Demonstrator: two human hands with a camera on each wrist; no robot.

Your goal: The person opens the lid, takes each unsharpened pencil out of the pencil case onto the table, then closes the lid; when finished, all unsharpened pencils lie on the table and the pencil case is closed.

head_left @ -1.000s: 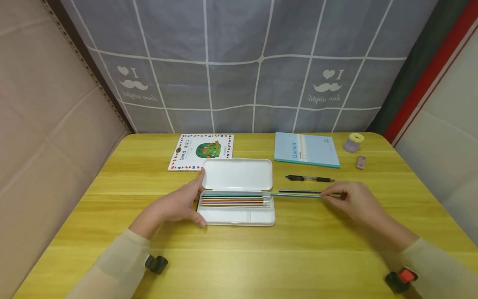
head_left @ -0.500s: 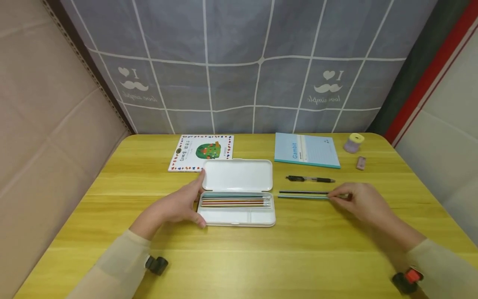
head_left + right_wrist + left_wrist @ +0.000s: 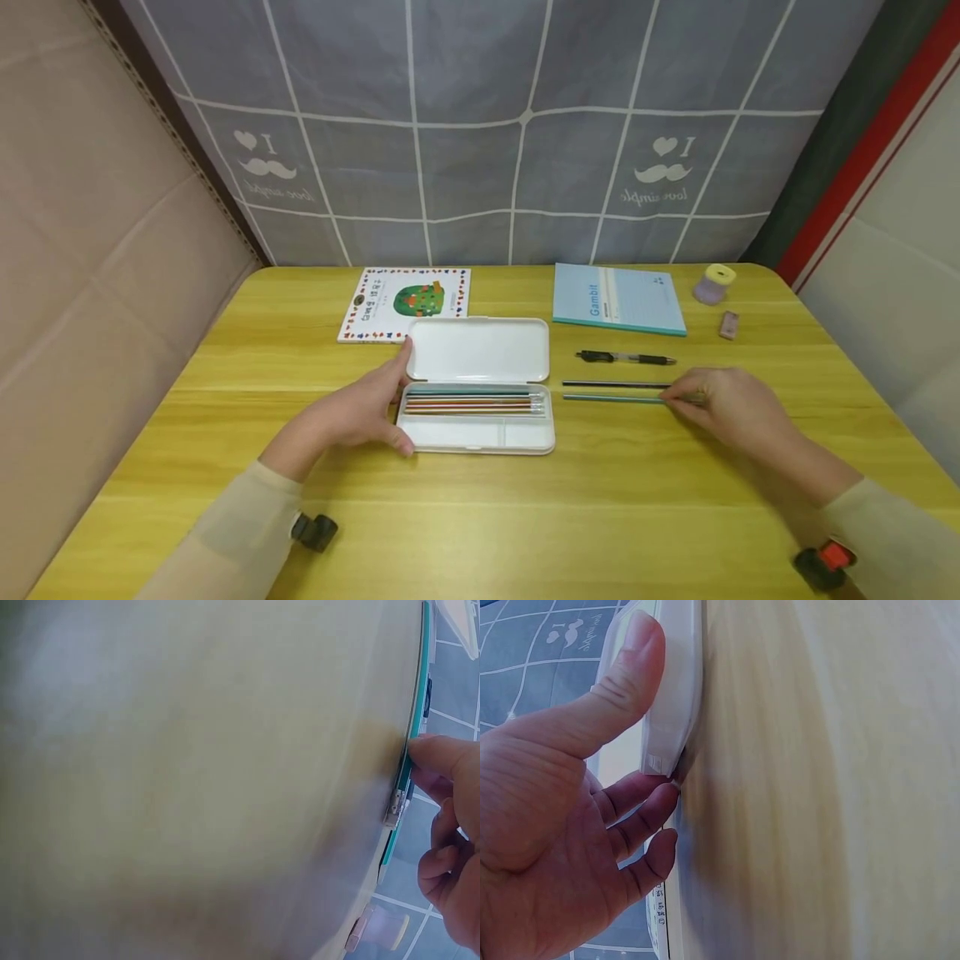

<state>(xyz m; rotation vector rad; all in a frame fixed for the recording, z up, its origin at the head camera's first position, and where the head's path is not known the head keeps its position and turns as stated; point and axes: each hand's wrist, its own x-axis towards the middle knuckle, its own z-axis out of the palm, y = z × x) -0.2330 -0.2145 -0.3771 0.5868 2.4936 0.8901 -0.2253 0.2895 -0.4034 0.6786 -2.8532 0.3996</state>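
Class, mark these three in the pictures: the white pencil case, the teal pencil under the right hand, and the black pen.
white pencil case point(image 3: 480, 435), head view, near empty compartment.
teal pencil point(image 3: 611, 398), head view, mid-shaft.
black pen point(image 3: 626, 358), head view, barrel.

Head cam: high, looking forward and down over both hands. Left wrist cam: tight on left hand point(image 3: 562, 802) at pencil case point(image 3: 671, 697). Right wrist cam: tight, fingertips on teal pencil point(image 3: 415, 720). Shared: table point(image 3: 480, 517).
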